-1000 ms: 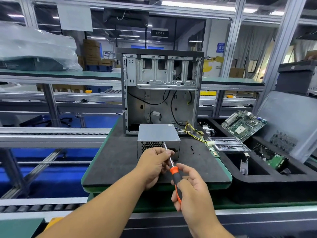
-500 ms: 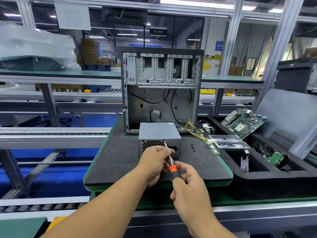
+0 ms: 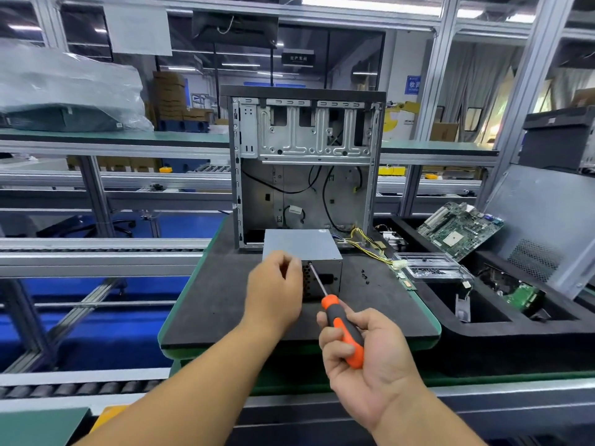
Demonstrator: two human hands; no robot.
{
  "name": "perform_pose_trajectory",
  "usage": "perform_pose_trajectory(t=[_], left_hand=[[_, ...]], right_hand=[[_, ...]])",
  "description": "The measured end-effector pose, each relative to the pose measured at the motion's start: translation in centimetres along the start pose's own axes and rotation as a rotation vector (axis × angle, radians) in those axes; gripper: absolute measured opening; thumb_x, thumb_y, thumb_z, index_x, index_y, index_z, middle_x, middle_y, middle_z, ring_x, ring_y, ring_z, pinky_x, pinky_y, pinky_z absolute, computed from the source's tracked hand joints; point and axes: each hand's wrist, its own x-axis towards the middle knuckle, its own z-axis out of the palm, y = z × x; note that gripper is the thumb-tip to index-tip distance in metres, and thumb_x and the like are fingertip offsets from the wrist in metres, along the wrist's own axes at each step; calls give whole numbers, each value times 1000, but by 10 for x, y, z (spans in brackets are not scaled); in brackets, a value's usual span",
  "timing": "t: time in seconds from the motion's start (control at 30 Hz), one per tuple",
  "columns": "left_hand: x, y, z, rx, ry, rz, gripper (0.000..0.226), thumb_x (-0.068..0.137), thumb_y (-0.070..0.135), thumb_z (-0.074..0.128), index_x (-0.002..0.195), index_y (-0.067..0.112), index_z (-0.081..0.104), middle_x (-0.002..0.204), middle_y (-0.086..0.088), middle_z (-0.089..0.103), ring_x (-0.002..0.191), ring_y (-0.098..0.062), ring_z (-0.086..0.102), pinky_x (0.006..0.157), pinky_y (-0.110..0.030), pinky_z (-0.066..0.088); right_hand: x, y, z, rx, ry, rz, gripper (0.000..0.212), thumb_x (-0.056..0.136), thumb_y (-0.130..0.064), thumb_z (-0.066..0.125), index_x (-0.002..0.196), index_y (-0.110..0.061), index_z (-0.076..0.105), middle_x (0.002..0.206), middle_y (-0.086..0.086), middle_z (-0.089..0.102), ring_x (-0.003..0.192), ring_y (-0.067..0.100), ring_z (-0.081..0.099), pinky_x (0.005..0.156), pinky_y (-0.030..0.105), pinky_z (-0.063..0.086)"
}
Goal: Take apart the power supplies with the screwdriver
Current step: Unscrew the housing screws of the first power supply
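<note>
Open PC case (image 3: pixel 306 162) right behind power supply (image 3: pixel 302 244); loose screws (image 3: pixel 363 275) beside.

I count one power supply (image 3: pixel 302 244), one screwdriver (image 3: pixel 341 326) and one open computer case (image 3: pixel 306 165) on the bench (image 3: pixel 219 304). Two hands: left hand (image 3: pixel 273 294), right hand (image 3: pixel 363 358). One motherboard (image 3: pixel 460 230) leans at the right; roughly four loose screws (image 3: pixel 364 276), too small to be sure.

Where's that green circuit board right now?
In the head view, the green circuit board leans at the right, in the black tray, beside the grey side panel and right of the open computer case.
</note>
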Motion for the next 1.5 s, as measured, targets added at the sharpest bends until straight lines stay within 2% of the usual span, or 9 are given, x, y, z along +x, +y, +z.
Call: perform_pose_trajectory(t=[0.1,0.2,0.43,0.73,0.97,1.13,1.3,1.4,1.5], left_hand=[[43,0,-25,454,-99,359,36,85,43,62,119,32,61,110,11,56,109,-16,48,86,-35,38],[88,0,-38,786,-543,293,89,79,67,68,155,44,28,162,9,28,152,-21,14,118,-51,22],[117,-10,-5,903,-961,210,109,79,72,70,162,46,3,173,0,-4,158,-30,-9,125,-59,7],[113,-14,15,866,-900,106,110,81,73,67,163,38,4,172,-6,3,157,-36,-2,126,-58,11],[103,-11,18,891,-819,109,105,82,76,61,163,37,8,170,-7,14,156,-37,7,124,-57,15],[78,-7,12,918,-478,474,76,83,76,59,145,34,44,139,6,53,133,-22,43,115,-49,24],[45,5,12,531,-287,685,32,80,28,82,106,18,65,103,0,63,102,-29,55,89,-45,41],[10,12,19,204,-232,374,28,78,6,72,99,20,62,90,10,58,87,-12,55,79,-25,45],[-16,28,26,-352,-274,-401,7,81,24,65,79,21,59,65,9,57,55,-12,49,55,-33,44]], right_hand=[[4,-2,2,-101,53,-11,38,93,-10,46,126,-5,64,77,17,63,48,17,50,31,19,35],[6,-6,6,-151,79,-6,33,94,-11,47,121,-7,65,74,16,62,45,16,49,29,19,33],[11,-16,9,-212,118,0,30,97,-12,47,120,-6,65,72,17,63,44,16,48,28,20,32],[19,-36,9,-397,175,-55,23,97,-10,50,109,-5,68,69,15,64,43,14,46,29,17,27],[21,-34,-16,-1837,345,-936,39,89,-23,63,123,-43,68,104,-19,66,89,7,62,80,31,54],[19,-27,-25,-1822,306,-1356,35,79,-9,81,100,-35,69,99,-18,64,85,10,62,70,25,49],[21,-25,-21,-1472,219,-1432,24,89,-22,76,97,-38,60,102,-16,57,95,-2,57,80,4,39],[19,-23,-21,-1441,157,-1456,25,95,-13,63,102,-37,58,105,-14,56,99,-4,57,81,4,39],[19,-20,-31,-1606,30,-1528,33,89,-2,70,107,-27,60,109,-12,52,99,9,56,85,20,46]])
